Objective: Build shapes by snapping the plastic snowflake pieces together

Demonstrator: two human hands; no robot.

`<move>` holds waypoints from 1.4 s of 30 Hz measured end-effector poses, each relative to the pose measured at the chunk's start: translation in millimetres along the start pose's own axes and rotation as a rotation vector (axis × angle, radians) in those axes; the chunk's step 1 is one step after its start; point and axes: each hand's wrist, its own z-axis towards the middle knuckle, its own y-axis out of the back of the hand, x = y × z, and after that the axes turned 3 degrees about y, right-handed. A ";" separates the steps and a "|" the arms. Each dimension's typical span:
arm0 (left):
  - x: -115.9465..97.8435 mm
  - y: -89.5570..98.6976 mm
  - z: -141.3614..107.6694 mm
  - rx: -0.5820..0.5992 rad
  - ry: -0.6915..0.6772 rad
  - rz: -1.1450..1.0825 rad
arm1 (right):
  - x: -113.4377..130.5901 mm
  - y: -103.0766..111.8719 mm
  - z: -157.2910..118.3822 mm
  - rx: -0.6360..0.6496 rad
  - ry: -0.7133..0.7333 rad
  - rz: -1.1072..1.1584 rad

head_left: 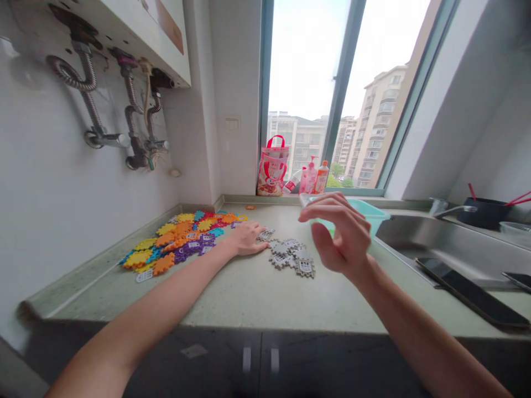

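Observation:
My left hand point(248, 237) lies low on the countertop, fingers stretched out, its tips by the edge of some grey gear-shaped plastic pieces point(290, 256). Whether it presses on one of them is hidden. My right hand point(342, 235) is raised to the right of the grey pieces, fingers bent and thumb apart, with nothing seen between them. To the left of my left hand spreads a heap of toothed pieces point(182, 228) in yellow, orange, blue, red and purple. A pale piece point(145, 276) lies at its near edge.
Behind my right hand stands a teal plastic basin point(375, 216), partly covered. A steel sink point(440, 235) is at the right, with a dark flat object point(468, 293) at its near edge. A pink bag point(272, 171) and bottles point(321, 177) stand by the window.

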 end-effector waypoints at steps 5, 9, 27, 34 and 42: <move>2.4 -1.1 2.2 -0.001 -0.067 -0.039 | -91.6 -52.1 -12.0 0.358 -0.093 0.061; 3.8 -1.9 4.9 0.027 -0.107 -0.067 | -125.7 -75.2 -52.8 0.467 -0.280 0.135; 23.2 5.2 8.3 0.115 -0.067 -0.091 | -133.6 -63.1 -59.5 0.535 -0.429 0.266; 46.7 2.9 3.2 0.233 0.020 -0.200 | -110.9 -71.4 -46.5 0.333 -0.397 0.295; 57.8 4.3 1.7 0.203 0.095 -0.177 | -91.2 -76.3 -41.7 0.609 -0.406 0.338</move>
